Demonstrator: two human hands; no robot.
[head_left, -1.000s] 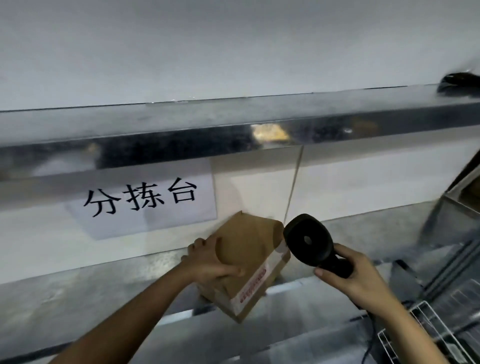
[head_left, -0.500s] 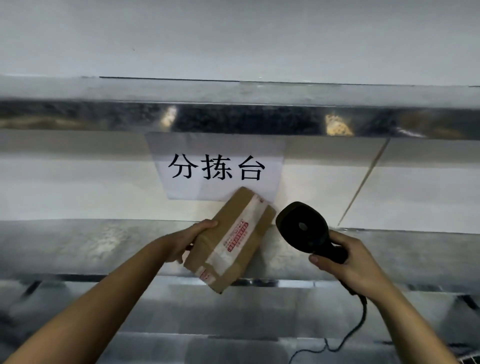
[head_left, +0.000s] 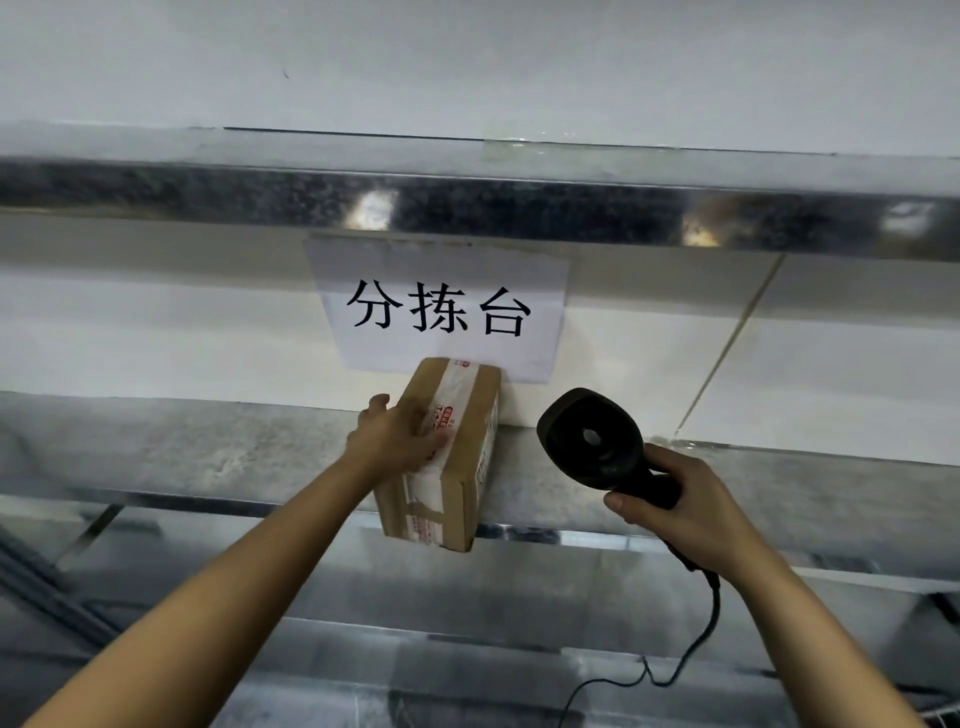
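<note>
A small brown cardboard box (head_left: 457, 499) sealed with white and red printed tape is held over the metal table (head_left: 208, 452), below the paper sign. My left hand (head_left: 400, 434) grips it from the left, thumb across its taped top face. To the right, my right hand (head_left: 685, 514) grips the handle of a black barcode scanner (head_left: 592, 439). The scanner's head sits level with the box, a short gap from its right side. A black cable (head_left: 696, 654) hangs from the scanner's handle.
A white paper sign (head_left: 441, 312) with black characters is stuck on the white wall behind the table. A shiny metal shelf edge (head_left: 519, 208) runs across above it. Lower metal rails (head_left: 519, 538) cross below the box.
The view swung so the sign is now centred. My left hand turned the box from tilted to nearly level, taped top up, and shifted onto its top. The scanner stayed beside it.
</note>
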